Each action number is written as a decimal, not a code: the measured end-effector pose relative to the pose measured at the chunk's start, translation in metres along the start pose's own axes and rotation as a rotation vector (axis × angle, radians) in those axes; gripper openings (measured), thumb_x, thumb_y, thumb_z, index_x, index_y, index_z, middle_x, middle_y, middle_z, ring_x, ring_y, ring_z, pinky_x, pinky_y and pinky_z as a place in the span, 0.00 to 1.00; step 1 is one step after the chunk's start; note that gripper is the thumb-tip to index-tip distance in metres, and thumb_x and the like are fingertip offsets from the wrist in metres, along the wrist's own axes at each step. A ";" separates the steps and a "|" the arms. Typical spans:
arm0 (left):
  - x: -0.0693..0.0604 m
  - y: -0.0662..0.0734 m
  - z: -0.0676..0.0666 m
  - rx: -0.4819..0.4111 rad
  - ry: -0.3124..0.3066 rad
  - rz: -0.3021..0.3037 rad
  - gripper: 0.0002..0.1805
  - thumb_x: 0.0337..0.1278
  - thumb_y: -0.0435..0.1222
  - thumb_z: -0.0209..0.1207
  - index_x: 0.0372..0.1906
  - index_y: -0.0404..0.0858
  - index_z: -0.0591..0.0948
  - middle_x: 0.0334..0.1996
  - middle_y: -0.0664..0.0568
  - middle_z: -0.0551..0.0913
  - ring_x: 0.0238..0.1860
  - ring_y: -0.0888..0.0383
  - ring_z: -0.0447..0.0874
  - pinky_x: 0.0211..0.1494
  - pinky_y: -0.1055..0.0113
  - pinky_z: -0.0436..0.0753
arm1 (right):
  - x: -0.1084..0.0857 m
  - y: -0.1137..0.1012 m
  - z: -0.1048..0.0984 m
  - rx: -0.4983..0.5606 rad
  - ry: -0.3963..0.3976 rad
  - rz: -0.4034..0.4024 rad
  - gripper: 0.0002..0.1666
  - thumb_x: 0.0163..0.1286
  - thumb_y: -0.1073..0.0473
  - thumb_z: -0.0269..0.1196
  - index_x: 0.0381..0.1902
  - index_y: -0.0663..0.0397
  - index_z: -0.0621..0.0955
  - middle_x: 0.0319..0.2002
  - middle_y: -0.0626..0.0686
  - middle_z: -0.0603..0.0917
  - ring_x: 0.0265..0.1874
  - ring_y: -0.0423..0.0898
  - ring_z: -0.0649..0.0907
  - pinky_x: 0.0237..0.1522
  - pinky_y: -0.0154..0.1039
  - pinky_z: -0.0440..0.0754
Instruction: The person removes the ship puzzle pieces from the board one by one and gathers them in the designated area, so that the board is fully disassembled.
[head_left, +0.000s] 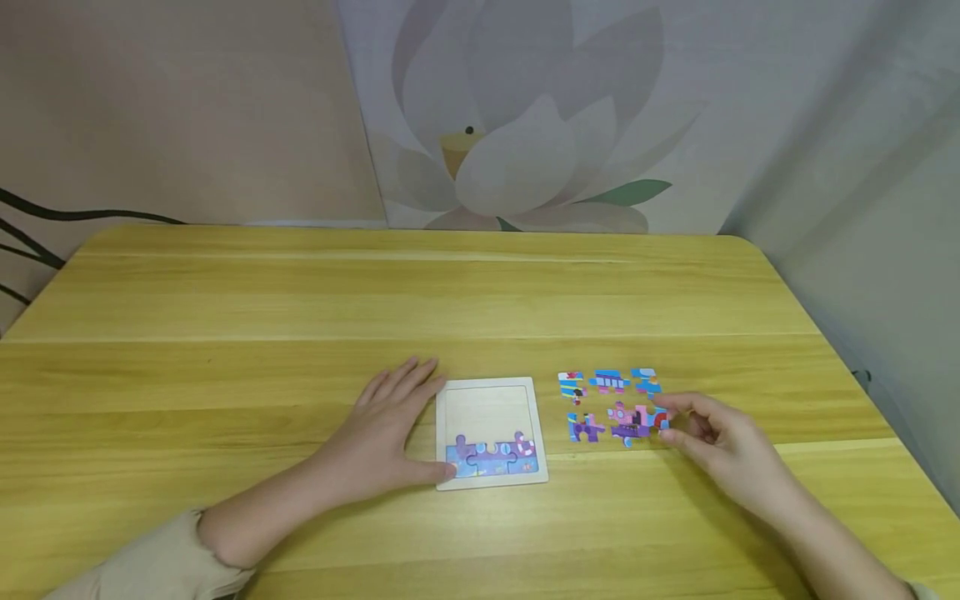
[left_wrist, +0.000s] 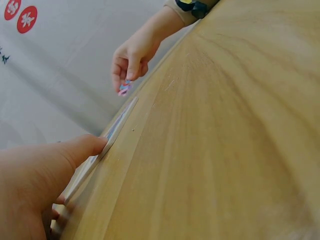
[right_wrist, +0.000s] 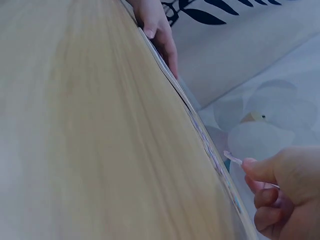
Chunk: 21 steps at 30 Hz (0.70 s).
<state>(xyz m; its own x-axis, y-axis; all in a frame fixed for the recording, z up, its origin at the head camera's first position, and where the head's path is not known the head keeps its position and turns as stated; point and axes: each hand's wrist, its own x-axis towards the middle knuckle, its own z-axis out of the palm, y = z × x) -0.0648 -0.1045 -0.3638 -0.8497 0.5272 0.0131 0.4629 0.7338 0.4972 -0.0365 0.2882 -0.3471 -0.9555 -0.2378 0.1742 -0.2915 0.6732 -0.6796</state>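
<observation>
A square wooden puzzle tray (head_left: 491, 408) lies on the table, with several joined blue and purple pieces (head_left: 491, 462) along its near side. My left hand (head_left: 378, 429) rests at the tray's left edge, fingers extended, thumb on the near left corner. To the right of the tray, my right hand (head_left: 731, 450) pinches a small jigsaw piece (left_wrist: 125, 88) between thumb and fingers. In the right wrist view this piece (right_wrist: 233, 159) appears edge-on, raised off the table. Loose jigsaw pieces (head_left: 630, 429) in pink, purple and blue lie just left of the right hand.
More loose pieces (head_left: 609, 381) form a row farther back, right of the tray. The wooden table (head_left: 262, 292) reaches back to a wall covering (head_left: 525, 100) printed with a large flower. A grey curtain-like surface (head_left: 885, 250) borders the right side.
</observation>
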 end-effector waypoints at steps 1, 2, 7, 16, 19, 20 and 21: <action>0.000 0.000 0.000 0.000 0.000 0.000 0.58 0.39 0.64 0.65 0.72 0.36 0.60 0.74 0.45 0.50 0.74 0.47 0.40 0.72 0.45 0.39 | -0.001 0.002 -0.001 -0.001 0.001 0.004 0.21 0.58 0.72 0.67 0.50 0.56 0.81 0.18 0.44 0.66 0.17 0.39 0.66 0.15 0.33 0.65; 0.000 0.000 0.000 0.000 0.000 -0.001 0.58 0.39 0.65 0.65 0.72 0.36 0.60 0.74 0.45 0.50 0.74 0.47 0.40 0.72 0.45 0.39 | -0.001 0.004 -0.002 -0.003 0.003 0.006 0.21 0.58 0.72 0.67 0.50 0.56 0.81 0.18 0.44 0.66 0.17 0.39 0.66 0.15 0.33 0.65; 0.000 0.000 0.000 -0.001 -0.001 -0.004 0.58 0.39 0.65 0.65 0.73 0.36 0.60 0.75 0.45 0.50 0.74 0.47 0.40 0.71 0.44 0.39 | -0.002 0.014 -0.005 -0.035 0.009 0.010 0.20 0.58 0.72 0.67 0.49 0.56 0.82 0.19 0.44 0.68 0.18 0.39 0.67 0.16 0.33 0.65; -0.001 0.000 0.000 0.005 0.001 0.000 0.58 0.40 0.66 0.64 0.73 0.36 0.60 0.75 0.45 0.50 0.74 0.47 0.40 0.71 0.44 0.38 | 0.000 0.022 -0.005 -0.095 0.007 -0.014 0.18 0.57 0.72 0.67 0.46 0.57 0.83 0.19 0.42 0.70 0.18 0.38 0.67 0.16 0.32 0.65; 0.000 0.000 0.001 0.005 0.002 0.000 0.58 0.39 0.66 0.64 0.73 0.36 0.60 0.75 0.45 0.49 0.74 0.46 0.40 0.71 0.44 0.38 | 0.000 0.022 -0.006 -0.127 0.008 -0.030 0.18 0.57 0.73 0.68 0.46 0.57 0.83 0.20 0.41 0.70 0.18 0.37 0.67 0.16 0.31 0.65; 0.000 0.000 0.001 0.005 0.003 -0.001 0.58 0.39 0.66 0.64 0.73 0.36 0.60 0.75 0.45 0.49 0.74 0.46 0.40 0.71 0.44 0.38 | 0.000 0.022 -0.006 -0.137 0.008 -0.037 0.19 0.56 0.73 0.68 0.46 0.57 0.83 0.20 0.41 0.70 0.18 0.37 0.67 0.16 0.31 0.65; 0.000 0.000 0.001 0.005 0.003 -0.001 0.58 0.39 0.66 0.64 0.73 0.36 0.60 0.75 0.45 0.49 0.74 0.46 0.40 0.71 0.44 0.38 | 0.000 0.022 -0.006 -0.150 0.009 -0.047 0.19 0.56 0.73 0.68 0.46 0.57 0.83 0.20 0.41 0.70 0.18 0.37 0.67 0.17 0.30 0.65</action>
<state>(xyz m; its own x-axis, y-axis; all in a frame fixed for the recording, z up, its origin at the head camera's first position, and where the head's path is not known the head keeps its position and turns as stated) -0.0643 -0.1046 -0.3643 -0.8510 0.5249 0.0154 0.4633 0.7367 0.4926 -0.0434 0.3073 -0.3577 -0.9409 -0.2657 0.2101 -0.3385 0.7590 -0.5562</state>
